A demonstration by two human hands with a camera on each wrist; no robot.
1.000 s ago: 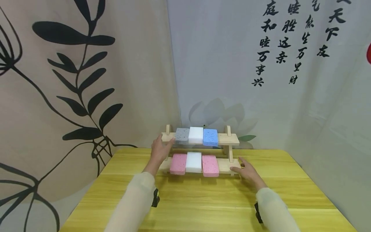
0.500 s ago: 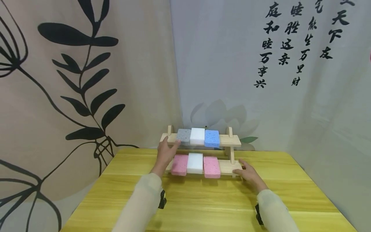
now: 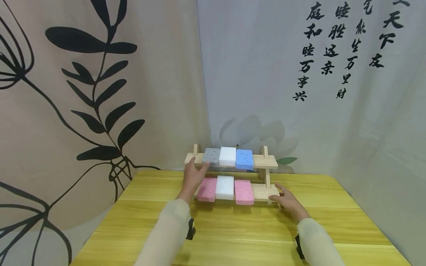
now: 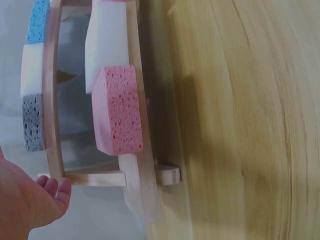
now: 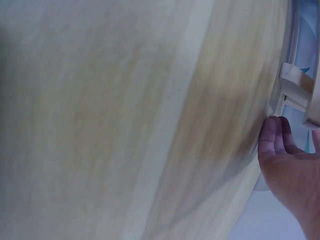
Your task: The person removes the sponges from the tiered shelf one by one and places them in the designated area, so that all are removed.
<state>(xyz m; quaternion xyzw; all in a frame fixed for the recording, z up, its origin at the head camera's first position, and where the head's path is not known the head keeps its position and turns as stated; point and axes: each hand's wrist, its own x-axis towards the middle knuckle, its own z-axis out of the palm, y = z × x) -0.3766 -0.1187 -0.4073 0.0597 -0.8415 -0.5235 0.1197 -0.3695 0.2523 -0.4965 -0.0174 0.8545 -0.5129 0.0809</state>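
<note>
A two-tier wooden rack point(image 3: 261, 192) stands towards the back of the table. Its upper shelf carries a grey sponge point(image 3: 212, 156), a white sponge point(image 3: 227, 156) and a blue sponge point(image 3: 244, 159). Below lie a pink sponge point(image 4: 122, 110), a second white block point(image 3: 225, 187) and another pink sponge point(image 3: 244, 192). My left hand point(image 3: 194, 177) grips the left end of the upper shelf, its thumb near the grey sponge; in the left wrist view its fingertips are curled at the plank. My right hand point(image 3: 288, 201) holds the lower shelf's right end, its thumb on the plank.
The yellow wood-grain table point(image 3: 239, 236) spreads in front of the rack. Cloth hangings point(image 3: 159, 92) with printed plants and writing rise behind the table and to its sides.
The head view has shifted slightly. My left hand has slid a little to the right along the rack's upper shelf. My right hand stays at the lower shelf's end.
</note>
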